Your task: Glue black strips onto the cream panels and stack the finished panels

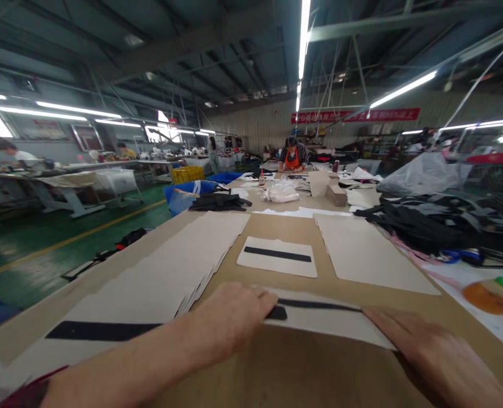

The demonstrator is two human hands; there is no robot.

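Between my two hands is a cream sheet panel (332, 324), slightly bowed, with a long narrow black strip (315, 304) along it. My left hand (229, 314) is closed at the panel's left end, its thumb hidden. A short black strip end (279, 313) sticks out beside those fingers. At the right end my right hand (430, 345) holds the panel's edge, fingers reaching onto the strip's end; its thumb is out of sight. Just beyond lies a smaller cream panel (251, 260) bearing a black strip (277, 254).
Overlapping cream sheets (157, 255) cover the table's left side, a black strip (102, 331) on the nearest. More cream sheets (370, 255) lie at right, near a bottle of amber liquid (489, 296) and dark fabric pieces (421, 224). A co-worker (292, 156) stands at the far end.
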